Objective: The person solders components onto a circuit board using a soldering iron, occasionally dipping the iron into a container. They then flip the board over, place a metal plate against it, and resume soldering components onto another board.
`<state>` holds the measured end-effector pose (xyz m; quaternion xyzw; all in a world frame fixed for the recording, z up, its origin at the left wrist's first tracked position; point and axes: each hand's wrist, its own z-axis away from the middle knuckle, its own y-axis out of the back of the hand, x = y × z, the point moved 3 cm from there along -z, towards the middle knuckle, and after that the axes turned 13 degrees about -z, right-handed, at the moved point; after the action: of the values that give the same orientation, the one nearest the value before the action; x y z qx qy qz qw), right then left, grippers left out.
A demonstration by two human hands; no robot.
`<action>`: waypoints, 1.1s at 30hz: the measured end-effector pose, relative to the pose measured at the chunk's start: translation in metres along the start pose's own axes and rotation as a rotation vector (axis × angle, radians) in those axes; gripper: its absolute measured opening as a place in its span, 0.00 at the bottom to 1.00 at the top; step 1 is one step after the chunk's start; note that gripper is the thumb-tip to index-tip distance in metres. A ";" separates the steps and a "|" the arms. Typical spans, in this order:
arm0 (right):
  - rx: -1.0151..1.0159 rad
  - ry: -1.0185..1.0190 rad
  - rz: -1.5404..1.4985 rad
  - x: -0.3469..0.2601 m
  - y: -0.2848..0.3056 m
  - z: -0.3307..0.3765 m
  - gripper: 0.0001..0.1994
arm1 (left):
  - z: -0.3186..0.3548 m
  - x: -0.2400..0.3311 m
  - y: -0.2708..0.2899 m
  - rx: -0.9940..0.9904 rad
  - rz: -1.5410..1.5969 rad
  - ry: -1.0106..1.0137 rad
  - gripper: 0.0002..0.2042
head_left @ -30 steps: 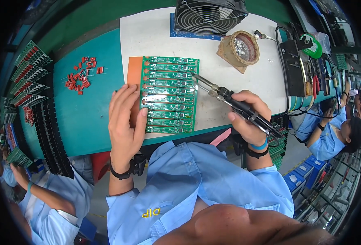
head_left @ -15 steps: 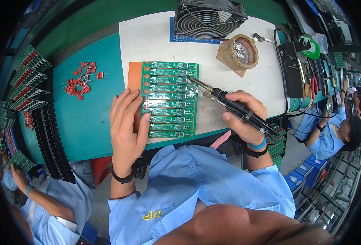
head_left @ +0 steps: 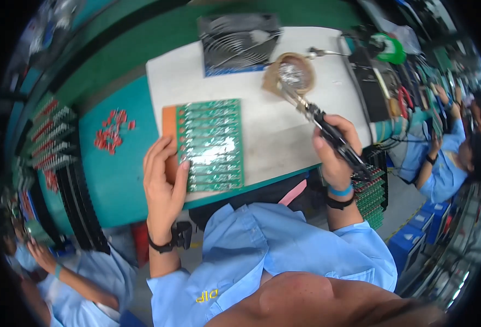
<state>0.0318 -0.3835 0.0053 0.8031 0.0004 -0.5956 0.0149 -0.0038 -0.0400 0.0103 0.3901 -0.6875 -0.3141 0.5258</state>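
Note:
My right hand (head_left: 336,158) is wrapped around a black soldering iron (head_left: 336,139). The iron's tip end reaches into a round brown pot (head_left: 309,82) with silvery, shiny bits inside. To the left, a green panel of circuit boards (head_left: 213,144) lies over an orange plate (head_left: 169,122) on the white sheet. My left hand (head_left: 163,182) rests at their left edge with fingers extended and thumb apart, the thumb on the panel and the fingertips on the orange plate. Glare covers the panel's middle, and blur hides its small parts.
A black fan (head_left: 239,43) stands at the back. Red components with wire leads (head_left: 111,132) lie scattered on the green mat (head_left: 129,188). Racked boards (head_left: 52,133) stand at far left. Tools, including red-handled pliers (head_left: 405,101), are at right. Co-workers sit on both sides.
My right hand has drawn the iron's tip away from the panel and over into the brown pot. My left hand stays at the panel's edge. The whole view has shifted and blurred.

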 end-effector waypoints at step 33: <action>0.504 -0.029 -0.437 0.037 0.002 0.006 0.14 | -0.038 -0.064 0.077 0.125 0.574 0.261 0.20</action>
<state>0.0371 -0.3861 -0.0315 0.7540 0.0251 -0.5773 -0.3124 0.0267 0.0529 0.0543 0.2489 -0.7140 -0.0576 0.6519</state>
